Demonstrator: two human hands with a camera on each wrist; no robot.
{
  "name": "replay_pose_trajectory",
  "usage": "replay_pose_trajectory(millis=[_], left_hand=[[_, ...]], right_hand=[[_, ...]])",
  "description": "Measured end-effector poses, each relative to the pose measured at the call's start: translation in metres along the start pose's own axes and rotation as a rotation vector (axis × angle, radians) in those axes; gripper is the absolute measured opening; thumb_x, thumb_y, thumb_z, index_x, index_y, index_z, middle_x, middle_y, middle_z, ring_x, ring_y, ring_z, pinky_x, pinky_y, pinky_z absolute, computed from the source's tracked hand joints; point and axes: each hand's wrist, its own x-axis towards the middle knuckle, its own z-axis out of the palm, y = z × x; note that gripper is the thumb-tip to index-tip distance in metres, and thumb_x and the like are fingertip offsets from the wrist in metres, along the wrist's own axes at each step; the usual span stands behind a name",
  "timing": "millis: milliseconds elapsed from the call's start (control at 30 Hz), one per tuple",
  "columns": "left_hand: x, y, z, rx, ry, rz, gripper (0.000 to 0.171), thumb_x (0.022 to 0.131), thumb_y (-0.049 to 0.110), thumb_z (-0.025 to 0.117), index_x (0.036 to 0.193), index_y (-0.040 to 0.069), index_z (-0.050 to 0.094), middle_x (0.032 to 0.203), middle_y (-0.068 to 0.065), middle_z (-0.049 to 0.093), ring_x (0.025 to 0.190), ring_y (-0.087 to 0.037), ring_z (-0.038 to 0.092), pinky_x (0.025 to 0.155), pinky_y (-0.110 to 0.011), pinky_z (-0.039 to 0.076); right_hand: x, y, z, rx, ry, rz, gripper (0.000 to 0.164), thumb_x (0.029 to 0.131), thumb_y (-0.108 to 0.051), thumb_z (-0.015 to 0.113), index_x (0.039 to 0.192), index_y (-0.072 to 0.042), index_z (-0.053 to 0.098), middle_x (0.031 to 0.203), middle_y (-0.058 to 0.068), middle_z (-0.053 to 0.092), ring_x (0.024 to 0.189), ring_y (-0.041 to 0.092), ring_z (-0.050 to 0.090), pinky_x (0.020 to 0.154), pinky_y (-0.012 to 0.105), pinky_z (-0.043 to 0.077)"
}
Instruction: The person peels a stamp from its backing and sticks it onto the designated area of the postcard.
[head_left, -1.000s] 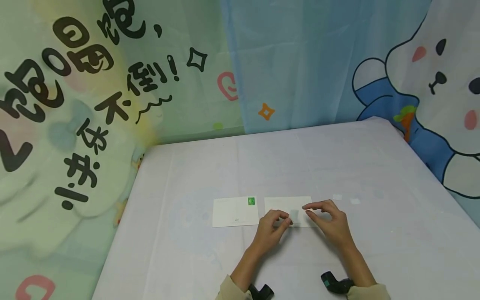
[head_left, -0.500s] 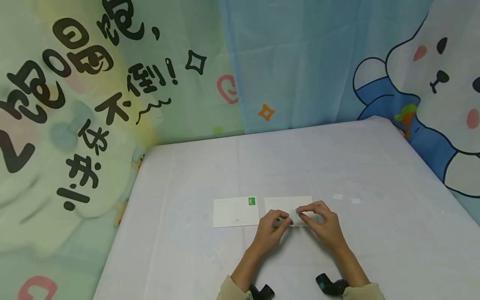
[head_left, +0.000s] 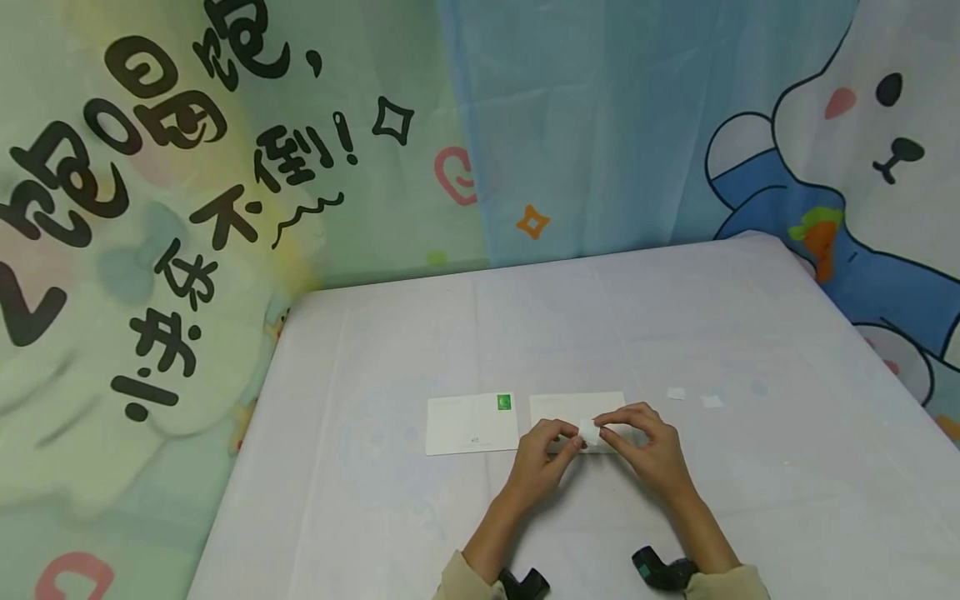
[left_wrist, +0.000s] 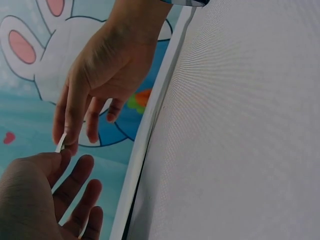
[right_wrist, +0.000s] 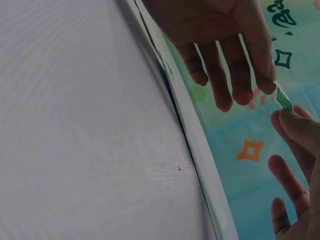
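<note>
Between my two hands is a small stamp (right_wrist: 284, 100), green on one face in the right wrist view and pale on the face toward the head camera. My left hand (head_left: 542, 457) pinches its left edge with thumb and forefinger. Thumb and forefinger of my right hand (head_left: 654, 452) pinch the opposite edge. Both hands are held above a blank white envelope (head_left: 558, 406), whose lower part they partly hide. In the left wrist view the stamp (left_wrist: 61, 143) shows as a thin, nearly edge-on sliver.
Left of the hands lies another white envelope (head_left: 465, 427) with a green stamp (head_left: 504, 402) at its top right corner. Two small white paper pieces, one nearer (head_left: 676, 393) and one farther right (head_left: 712, 402), lie on the white-covered table (head_left: 390, 350). Printed curtains hang behind.
My right hand has moved left and taken hold of the stamp's right edge. The stamp now looks whiter from above. My left hand has stayed in place.
</note>
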Motion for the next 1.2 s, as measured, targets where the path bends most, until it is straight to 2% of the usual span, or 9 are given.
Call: replay_pose_trajectory(millis=[233,400,633,767,933,1067,1200], left_hand=[[-0.001,0.000,0.000,0.003,0.005,-0.002,0.013,0.093,0.017,0.056,0.097,0.007,0.063,0.091,-0.002,0.066,0.088,-0.011,0.057,0.079,-0.023,0.044],[0.000,0.000,0.001,0.002,0.034,0.006,0.012,0.093,0.017,0.056,0.097,0.007,0.063,0.092,-0.002,0.067,0.087,-0.012,0.057,0.078,-0.024,0.045],[0.001,0.000,0.001,-0.025,0.075,-0.008,0.012,0.092,0.019,0.058,0.095,0.008,0.063,0.090,-0.002,0.067,0.087,-0.011,0.057,0.077,-0.023,0.045],[0.002,0.000,0.001,-0.014,0.111,0.007,0.010,0.091,0.018,0.059,0.091,0.008,0.062,0.089,-0.002,0.066,0.086,-0.011,0.058,0.075,-0.023,0.045],[0.002,-0.001,0.000,-0.007,0.161,0.015,0.010,0.092,0.018,0.058,0.087,0.010,0.061,0.081,0.000,0.065,0.079,-0.009,0.058,0.071,-0.023,0.046],[0.002,0.000,0.000,-0.022,0.209,-0.022,0.006,0.090,0.015,0.061,0.086,0.010,0.060,0.078,0.001,0.066,0.074,-0.009,0.059,0.068,-0.024,0.046],[0.004,0.005,-0.001,-0.054,0.245,-0.041,0.006,0.085,0.008,0.065,0.087,0.006,0.060,0.076,-0.003,0.065,0.068,-0.014,0.060,0.061,-0.031,0.047]], right_hand=[[-0.002,0.001,0.001,0.013,-0.010,-0.004,0.027,0.071,0.010,0.073,0.092,-0.006,0.070,0.087,0.003,0.065,0.090,0.010,0.052,0.084,0.018,0.035],[-0.002,-0.001,0.001,0.028,-0.030,0.005,0.028,0.070,0.013,0.072,0.092,-0.004,0.070,0.088,0.005,0.064,0.089,0.010,0.053,0.084,0.018,0.035],[0.005,-0.028,-0.001,0.063,-0.056,0.007,0.022,0.069,0.017,0.069,0.087,0.005,0.067,0.083,0.014,0.060,0.082,0.015,0.054,0.075,0.022,0.038],[0.008,-0.037,-0.001,0.057,-0.082,0.046,0.019,0.070,0.015,0.069,0.086,0.004,0.066,0.082,0.014,0.060,0.079,0.017,0.053,0.071,0.026,0.037],[0.007,-0.039,-0.001,0.088,-0.150,0.082,0.018,0.072,0.013,0.069,0.085,0.002,0.066,0.081,0.014,0.062,0.076,0.021,0.054,0.070,0.028,0.038],[0.006,-0.036,0.000,0.122,-0.198,0.078,0.018,0.072,0.013,0.069,0.085,0.002,0.066,0.080,0.012,0.062,0.073,0.015,0.054,0.068,0.031,0.038],[0.003,-0.022,0.002,0.160,-0.228,0.091,0.018,0.073,0.012,0.069,0.086,-0.001,0.067,0.079,0.010,0.064,0.073,0.011,0.052,0.068,0.034,0.037]])
